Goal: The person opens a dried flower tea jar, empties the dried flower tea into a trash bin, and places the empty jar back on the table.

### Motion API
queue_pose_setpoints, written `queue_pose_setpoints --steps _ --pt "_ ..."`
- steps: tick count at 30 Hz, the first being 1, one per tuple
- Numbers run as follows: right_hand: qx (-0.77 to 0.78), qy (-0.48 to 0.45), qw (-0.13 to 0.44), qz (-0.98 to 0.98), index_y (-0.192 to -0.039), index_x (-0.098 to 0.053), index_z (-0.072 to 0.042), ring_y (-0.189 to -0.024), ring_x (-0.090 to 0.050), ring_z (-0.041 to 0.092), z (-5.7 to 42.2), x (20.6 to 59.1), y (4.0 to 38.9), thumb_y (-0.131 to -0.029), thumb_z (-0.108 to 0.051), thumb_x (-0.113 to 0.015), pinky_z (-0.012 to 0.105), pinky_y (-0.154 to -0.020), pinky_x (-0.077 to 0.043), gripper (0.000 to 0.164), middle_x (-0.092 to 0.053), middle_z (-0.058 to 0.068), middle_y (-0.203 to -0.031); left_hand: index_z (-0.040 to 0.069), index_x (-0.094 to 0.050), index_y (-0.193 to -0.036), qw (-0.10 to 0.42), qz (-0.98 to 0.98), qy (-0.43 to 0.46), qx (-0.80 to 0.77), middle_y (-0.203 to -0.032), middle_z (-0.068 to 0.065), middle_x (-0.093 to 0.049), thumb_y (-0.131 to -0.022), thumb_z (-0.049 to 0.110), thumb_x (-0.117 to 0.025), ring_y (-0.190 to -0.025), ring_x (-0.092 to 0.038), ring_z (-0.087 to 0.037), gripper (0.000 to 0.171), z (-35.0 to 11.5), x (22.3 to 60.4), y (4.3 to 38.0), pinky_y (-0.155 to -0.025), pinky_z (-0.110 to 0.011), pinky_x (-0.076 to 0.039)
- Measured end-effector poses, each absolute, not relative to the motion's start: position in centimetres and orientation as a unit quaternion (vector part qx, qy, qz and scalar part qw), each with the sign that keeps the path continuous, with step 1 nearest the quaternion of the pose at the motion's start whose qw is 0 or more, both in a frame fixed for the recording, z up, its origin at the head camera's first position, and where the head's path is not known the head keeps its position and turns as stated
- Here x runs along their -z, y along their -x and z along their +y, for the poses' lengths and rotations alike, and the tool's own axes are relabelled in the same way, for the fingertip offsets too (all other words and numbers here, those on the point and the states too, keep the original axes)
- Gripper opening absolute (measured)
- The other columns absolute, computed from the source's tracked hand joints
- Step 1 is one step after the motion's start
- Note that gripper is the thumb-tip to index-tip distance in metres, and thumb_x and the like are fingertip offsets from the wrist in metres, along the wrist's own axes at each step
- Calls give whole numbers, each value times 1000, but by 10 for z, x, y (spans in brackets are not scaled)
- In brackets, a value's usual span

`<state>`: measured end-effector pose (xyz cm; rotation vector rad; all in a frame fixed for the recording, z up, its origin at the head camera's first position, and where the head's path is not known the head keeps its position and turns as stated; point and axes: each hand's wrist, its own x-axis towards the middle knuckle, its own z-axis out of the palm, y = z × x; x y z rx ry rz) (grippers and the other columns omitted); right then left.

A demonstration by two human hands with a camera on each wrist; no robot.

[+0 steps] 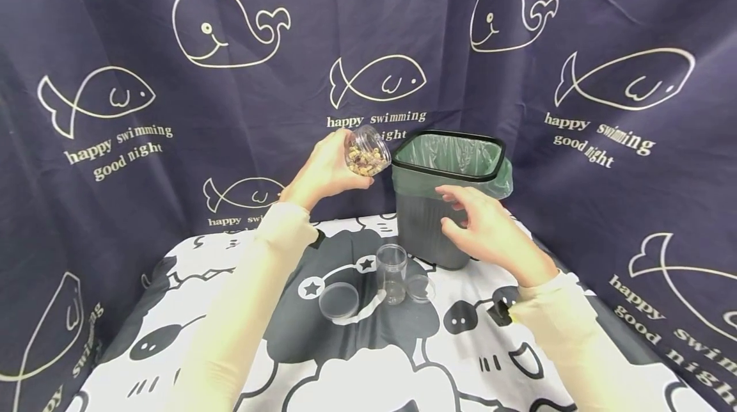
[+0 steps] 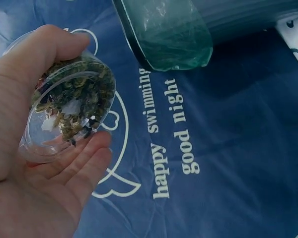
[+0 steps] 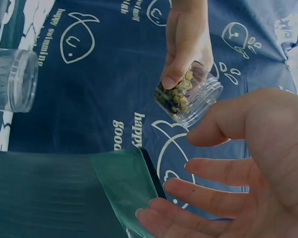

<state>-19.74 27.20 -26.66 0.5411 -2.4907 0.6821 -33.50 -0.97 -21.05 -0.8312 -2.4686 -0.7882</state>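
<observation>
My left hand grips a clear plastic jar, thumb on one side and fingers on the other. Dried yellowish and dark flower pieces partly fill this jar, which is held tilted in the air just left of the bin's rim. In the left wrist view the same jar shows its round clear end and the pieces inside. My right hand hovers in front of the bin, holding nothing, with thumb and fingers spread apart and loosely bent.
A dark grey bin with a black rim and green liner bag stands at the back of the table. In front of it are a tall clear jar, upright, and two clear round lids, one left and one right. Patterned curtains surround the table.
</observation>
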Motion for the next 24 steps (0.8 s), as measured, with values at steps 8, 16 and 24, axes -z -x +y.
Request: queue_pose_setpoints --steps 8,16,24 --pt "-250 -184 251 -917 -140 -61 -12 -109 -70 34 283 259 197 -90 -11 -64 50 -92 -55 50 -68 14 -127 0 -54 -127 216 -884 309 277 -117 -10 -61 -65 32 -90 -107 -58 -27 79 15 195 346 -98 -39 -48" --pt "-252 -170 260 -916 -140 -61 -12 -109 -71 33 294 252 193 -90 -12 -64 49 -91 -55 50 -69 12 -127 2 -52 -132 208 -897 303 247 -118 -11 -59 -65 32 -90 -108 -55 -27 83 37 184 358 -98 -39 -47" --pt "-255 -159 269 -915 -140 -61 -12 -108 -71 32 304 244 192 -91 -14 -64 49 -89 -56 50 -70 10 -126 0 -51 -137 214 -890 325 236 -123 -13 -59 -64 27 -90 -111 -55 -28 86 55 181 368 -103 -38 -45"
